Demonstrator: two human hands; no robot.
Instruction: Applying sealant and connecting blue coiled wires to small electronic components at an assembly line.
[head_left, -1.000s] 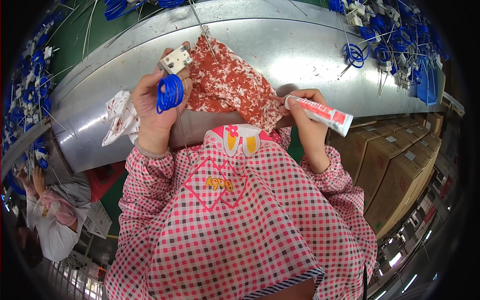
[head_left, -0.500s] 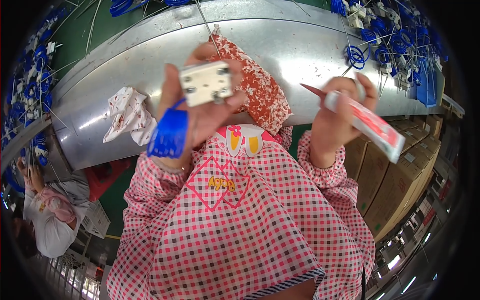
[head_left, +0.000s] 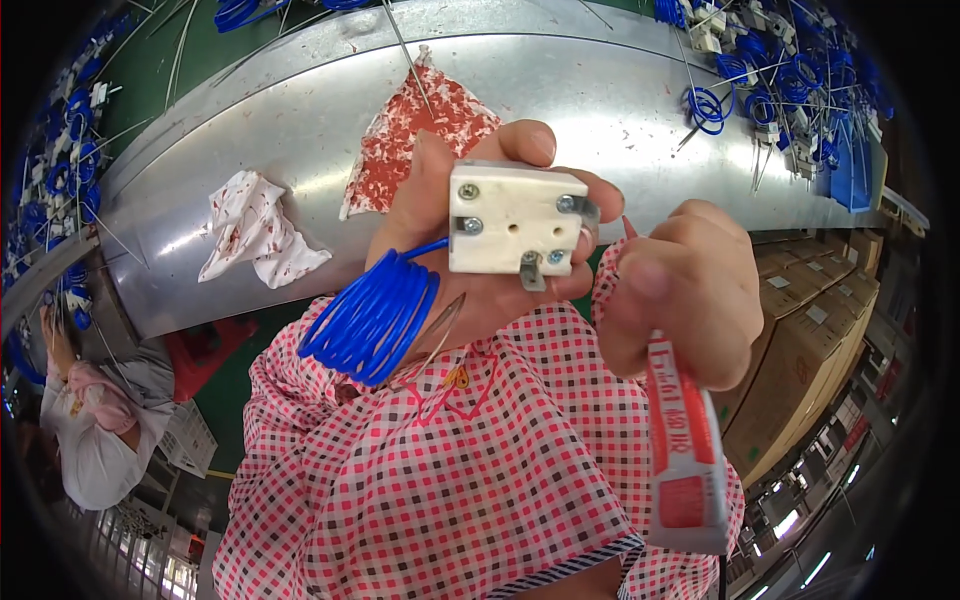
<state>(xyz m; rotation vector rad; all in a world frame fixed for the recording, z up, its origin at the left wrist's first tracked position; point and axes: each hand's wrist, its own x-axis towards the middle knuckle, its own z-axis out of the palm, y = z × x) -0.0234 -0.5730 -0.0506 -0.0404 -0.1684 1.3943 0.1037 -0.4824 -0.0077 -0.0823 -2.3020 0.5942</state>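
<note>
Across the fingers of my left hand [head_left: 480, 308] lies a white block-shaped thermostat [head_left: 512, 218], its screws and metal terminals facing up. A coil of blue capillary tube [head_left: 375, 315] hangs from its left side over my wrist, with a thin metal end below it. My right hand [head_left: 695, 285] is closed round a red-and-white squeeze tube [head_left: 687, 455], whose body points downward. Its dark red nozzle [head_left: 628, 228] sticks up past my fingers, close to the thermostat's right side. Whether the nozzle touches the block I cannot tell.
On the metal bench [head_left: 560, 90] lie a red-stained cloth [head_left: 400, 125] and a crumpled white cloth [head_left: 258, 230]. Blue-coiled thermostats [head_left: 800, 80] are heaped at far right and along the left. Cardboard boxes [head_left: 800, 350] stand at right. Another person [head_left: 105, 430] sits at lower left.
My left hand has moved right and nearer with the thermostat. The right hand has come nearer too, and its tube has swung to point downward. More of the red-stained cloth's left part shows.
</note>
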